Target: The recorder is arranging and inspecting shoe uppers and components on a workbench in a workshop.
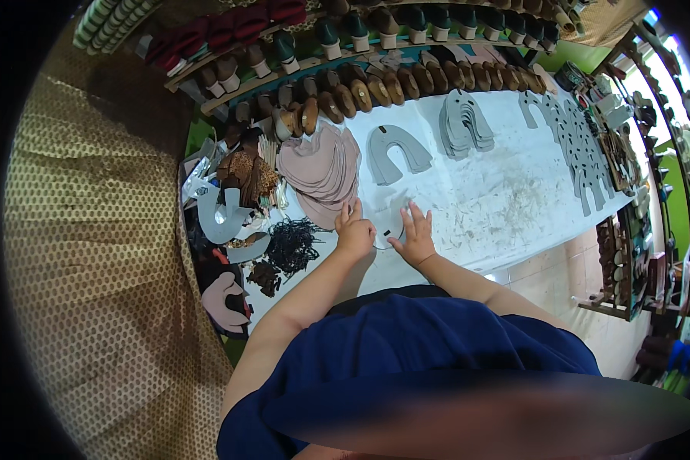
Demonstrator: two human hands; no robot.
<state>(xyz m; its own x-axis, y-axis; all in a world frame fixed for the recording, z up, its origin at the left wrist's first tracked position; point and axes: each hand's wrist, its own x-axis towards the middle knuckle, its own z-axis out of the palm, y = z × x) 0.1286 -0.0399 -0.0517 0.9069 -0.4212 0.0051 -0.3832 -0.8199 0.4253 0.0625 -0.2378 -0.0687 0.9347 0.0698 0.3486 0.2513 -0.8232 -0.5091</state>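
Observation:
My left hand [354, 230] rests on the white worktable [506, 199], fingers curled, pressing the left edge of a pale curved cut-out piece [387, 230]. My right hand [415, 234] lies flat on the same piece with fingers spread. The piece is mostly hidden under both hands. A stack of pink cut-outs [323, 170] lies just beyond my left hand. Grey U-shaped cut-outs [395, 152] sit a little farther back.
Another pile of grey cut-outs [464, 123] and a row of grey pieces [579, 146] lie on the table's far side. Shoe lasts and heels [376, 84] fill shelves behind. Black cords [290, 244] and scraps [230, 215] crowd the left end. A patterned cloth [100, 253] hangs left.

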